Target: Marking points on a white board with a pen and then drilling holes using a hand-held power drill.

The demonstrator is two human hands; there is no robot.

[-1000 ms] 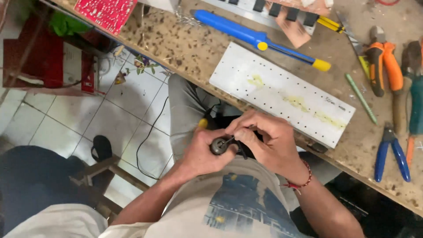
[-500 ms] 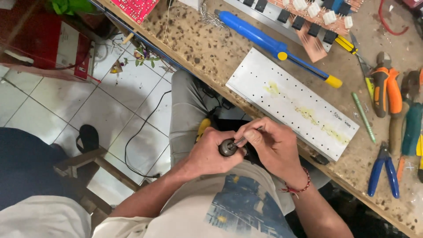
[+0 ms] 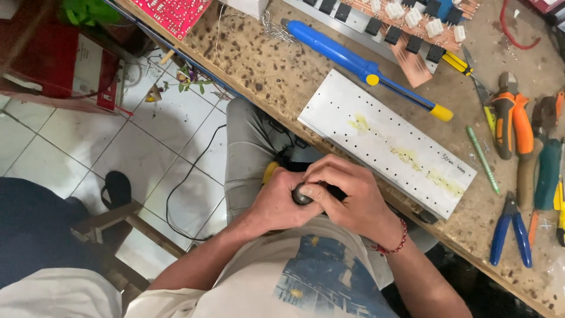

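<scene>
My left hand (image 3: pixel 269 205) and my right hand (image 3: pixel 356 197) meet over my lap, just below the workbench edge. Between them is a small dark round tool head (image 3: pixel 302 194), part of a black and yellow tool (image 3: pixel 269 172) mostly hidden by my hands. The left hand wraps the tool body from the left. My right hand's fingers curl over the round head from above. A red cord bracelet (image 3: pixel 395 241) circles my right wrist.
On the speckled workbench (image 3: pixel 259 65) lie a white perforated plate (image 3: pixel 382 138), a long blue tool with a yellow tip (image 3: pixel 353 56), orange-handled pliers (image 3: pixel 512 118), blue-handled pliers (image 3: pixel 511 228), a green pen (image 3: pixel 482 159) and circuit boards (image 3: pixel 412 23). A wooden stool (image 3: pixel 118 221) and a black cable (image 3: pixel 188 176) are on the tiled floor.
My right hand has closed further over the round tool head, covering the thin piece its fingertips held before. My view has shifted, showing more of the bench top.
</scene>
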